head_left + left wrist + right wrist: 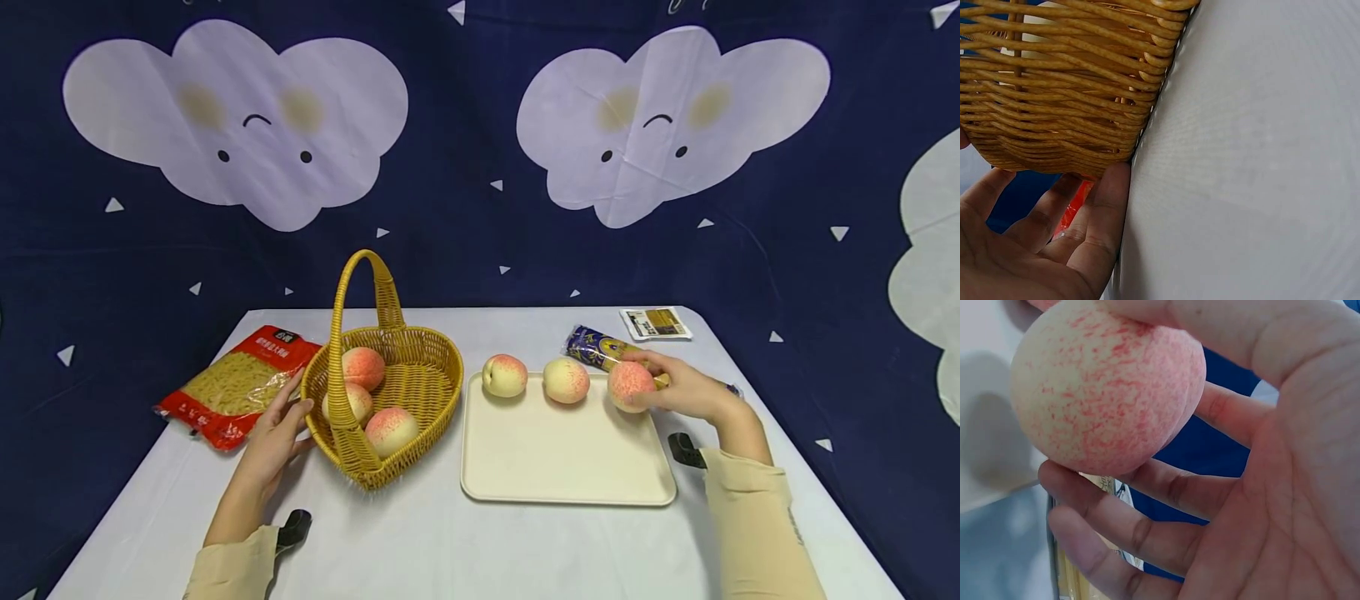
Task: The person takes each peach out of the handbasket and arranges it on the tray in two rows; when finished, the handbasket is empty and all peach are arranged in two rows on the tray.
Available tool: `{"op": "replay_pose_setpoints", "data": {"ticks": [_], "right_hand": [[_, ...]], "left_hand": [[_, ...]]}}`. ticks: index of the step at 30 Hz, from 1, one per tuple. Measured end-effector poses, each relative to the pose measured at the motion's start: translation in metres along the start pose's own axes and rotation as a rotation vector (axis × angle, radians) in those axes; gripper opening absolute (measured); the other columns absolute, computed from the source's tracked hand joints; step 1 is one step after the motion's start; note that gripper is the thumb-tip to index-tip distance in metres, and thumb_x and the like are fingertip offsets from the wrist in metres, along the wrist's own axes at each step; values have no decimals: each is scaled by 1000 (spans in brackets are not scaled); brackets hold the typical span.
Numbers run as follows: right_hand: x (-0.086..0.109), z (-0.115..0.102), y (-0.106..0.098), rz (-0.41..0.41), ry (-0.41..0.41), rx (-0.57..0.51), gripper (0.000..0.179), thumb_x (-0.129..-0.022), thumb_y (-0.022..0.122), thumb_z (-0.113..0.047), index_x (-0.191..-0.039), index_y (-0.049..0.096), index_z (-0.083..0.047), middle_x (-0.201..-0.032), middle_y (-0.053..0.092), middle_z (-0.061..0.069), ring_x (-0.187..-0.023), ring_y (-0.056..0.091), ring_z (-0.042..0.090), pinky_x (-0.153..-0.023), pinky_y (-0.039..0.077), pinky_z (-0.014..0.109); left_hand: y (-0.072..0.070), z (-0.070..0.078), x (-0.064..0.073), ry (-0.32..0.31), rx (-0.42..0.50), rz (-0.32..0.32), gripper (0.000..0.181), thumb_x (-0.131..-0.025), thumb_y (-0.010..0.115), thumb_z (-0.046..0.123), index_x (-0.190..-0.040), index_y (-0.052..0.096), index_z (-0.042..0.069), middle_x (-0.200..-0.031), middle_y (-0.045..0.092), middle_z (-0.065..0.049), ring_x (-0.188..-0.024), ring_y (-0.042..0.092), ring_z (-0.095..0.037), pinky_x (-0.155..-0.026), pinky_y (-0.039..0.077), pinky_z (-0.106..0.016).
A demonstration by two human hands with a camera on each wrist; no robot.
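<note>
Right wrist view shows the right hand (1235, 512) pinching a peach (1110, 394) between thumb and fingers, the lowest finger standing clear. From the head view, this peach is at the far right corner of the tray (562, 458), whether touching I cannot tell; two more peaches (566, 381) sit left of those fingers. It should handle as light, dry and fairly firm (perhaps an imitation, given the speckled skin), best taken round its widest part, though its roundness could let it roll. The left hand (273, 437) rests parted fingers against the outside of the wicker basket (1072, 112), with three peaches (392, 432) inside, right of them. Left of these fingers, a red bag (232, 379) bears a black label; beyond the right fingers, blue (596, 346) and white packets (656, 323) carry print, all too small to read.
</note>
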State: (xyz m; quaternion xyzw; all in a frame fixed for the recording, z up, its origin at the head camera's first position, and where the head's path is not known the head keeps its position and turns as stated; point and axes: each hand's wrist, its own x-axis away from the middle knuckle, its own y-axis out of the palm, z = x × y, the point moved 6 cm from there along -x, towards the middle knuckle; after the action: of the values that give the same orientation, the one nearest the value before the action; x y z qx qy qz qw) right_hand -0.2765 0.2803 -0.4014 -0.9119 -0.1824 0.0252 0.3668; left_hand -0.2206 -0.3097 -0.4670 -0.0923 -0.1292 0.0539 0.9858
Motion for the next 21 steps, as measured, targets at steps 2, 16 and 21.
{"op": "replay_pose_setpoints", "data": {"ticks": [2, 16, 21], "right_hand": [[0, 1, 1, 5, -1, 28, 79, -88, 84, -26, -155, 51, -3, -123, 67, 19, -110, 62, 26, -87, 53, 37], [-7, 21, 19, 59, -5, -8, 77, -90, 83, -22, -156, 49, -2, -129, 64, 23, -110, 61, 26, -89, 51, 38], [-7, 30, 27, 130, -6, -25, 73, -94, 82, -24, -157, 48, -6, -139, 64, 26, -120, 64, 38, -99, 52, 44]], "left_hand": [[0, 0, 0, 2, -5, 0, 67, -114, 45, 46, -172, 12, 44, -179, 19, -21, -153, 42, -44, -90, 61, -21], [0, -1, 0, -8, 2, -8, 67, -114, 45, 46, -172, 12, 44, -180, 16, -19, -155, 40, -45, -96, 62, -27], [0, -1, 0, -5, 0, -8, 67, -114, 45, 45, -172, 12, 44, -180, 16, -18, -155, 40, -45, -98, 62, -30]]}}
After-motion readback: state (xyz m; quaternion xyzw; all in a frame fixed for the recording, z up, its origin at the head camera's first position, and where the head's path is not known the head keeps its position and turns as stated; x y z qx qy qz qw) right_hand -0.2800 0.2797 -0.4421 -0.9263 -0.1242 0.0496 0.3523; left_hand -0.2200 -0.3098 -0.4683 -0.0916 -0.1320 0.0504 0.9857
